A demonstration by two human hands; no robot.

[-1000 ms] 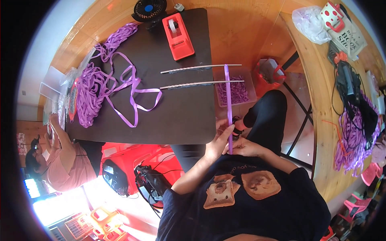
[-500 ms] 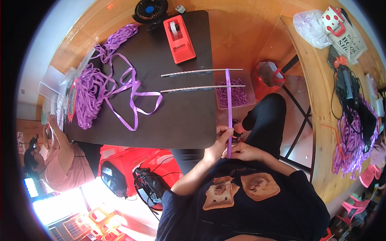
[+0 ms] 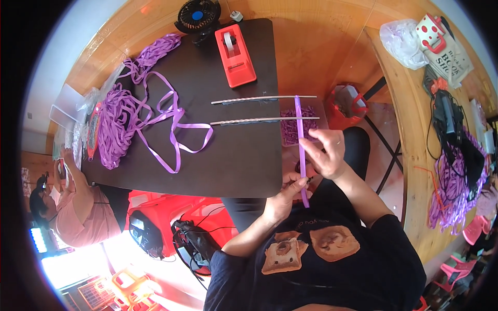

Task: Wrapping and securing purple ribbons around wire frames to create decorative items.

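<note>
A narrow purple ribbon strip (image 3: 302, 165) hangs from the upper of two thin rods and crosses the lower one, running toward me. My left hand (image 3: 284, 201) pinches it close to its lower end. Higher up, my right hand (image 3: 329, 155) is beside the strip, fingers apart and bent, with one fingertip seeming to touch it. The upper rod (image 3: 244, 100) and lower rod (image 3: 249, 122) are fixed to the dark table (image 3: 228, 160) and stick out past its right edge. Loose purple ribbon (image 3: 179, 126) trails over the tabletop from a large heap (image 3: 116, 124).
A red tape dispenser (image 3: 238, 67) and a black fan (image 3: 198, 18) stand at the table's back. Beneath the rod ends is a bin of purple pieces (image 3: 290, 132), beside a red bag (image 3: 348, 106). A wooden table (image 3: 410, 124) runs along the right. Another person (image 3: 78, 207) sits left.
My right hand has left the strip's lower end and moved up and right alongside its middle. My left hand has shifted slightly down and still pinches the ribbon.
</note>
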